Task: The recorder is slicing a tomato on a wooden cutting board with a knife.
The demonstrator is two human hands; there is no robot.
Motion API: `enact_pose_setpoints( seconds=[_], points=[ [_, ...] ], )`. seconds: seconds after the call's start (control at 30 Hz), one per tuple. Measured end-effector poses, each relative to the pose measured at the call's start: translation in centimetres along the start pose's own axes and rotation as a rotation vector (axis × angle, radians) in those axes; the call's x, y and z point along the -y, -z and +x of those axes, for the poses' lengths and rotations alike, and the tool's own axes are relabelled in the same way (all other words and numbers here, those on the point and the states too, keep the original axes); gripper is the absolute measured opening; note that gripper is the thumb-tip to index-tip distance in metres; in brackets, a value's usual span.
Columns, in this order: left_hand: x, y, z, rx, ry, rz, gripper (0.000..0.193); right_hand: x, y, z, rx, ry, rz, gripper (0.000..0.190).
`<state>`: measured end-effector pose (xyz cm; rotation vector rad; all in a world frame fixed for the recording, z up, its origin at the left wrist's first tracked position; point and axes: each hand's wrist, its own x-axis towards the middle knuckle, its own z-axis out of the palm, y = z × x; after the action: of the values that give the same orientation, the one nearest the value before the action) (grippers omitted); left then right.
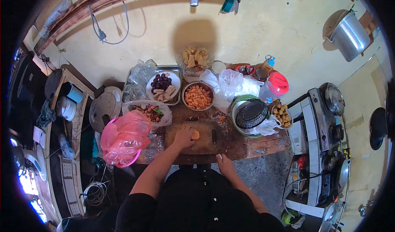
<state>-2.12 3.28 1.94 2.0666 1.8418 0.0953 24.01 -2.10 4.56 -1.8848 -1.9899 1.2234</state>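
My left hand [184, 137] rests on a wooden cutting board [174, 142], its fingers on a piece of orange root vegetable [195, 135]. In my right hand [226, 165], near the table's front edge, is the handle of a knife [217, 151] whose thin blade points up towards the board. A small black-handled tool [214, 136] lies at the board's right side; its exact kind is unclear. Beyond the board stands a metal bowl [198, 109] full of orange cubes [198, 95].
Left of the board are a plastic bag of peelings [168, 115] and a pink bag over a basin [125, 139]. Behind sits a plate of dark round pieces and pale chunks [177, 81]. To the right are a black basket [252, 113], a bowl of small tubers [281, 116] and a stove [319, 121].
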Motion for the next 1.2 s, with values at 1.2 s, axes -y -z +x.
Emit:
enact_pose_setpoints(
  seconds=[1.2],
  points=[
    [-1.8, -2.8, -2.5, -0.398, 0.156, -0.027, 0.056, 1.9, -4.1, 3.1, -0.031, 0.109, 0.121, 0.031]
  ],
)
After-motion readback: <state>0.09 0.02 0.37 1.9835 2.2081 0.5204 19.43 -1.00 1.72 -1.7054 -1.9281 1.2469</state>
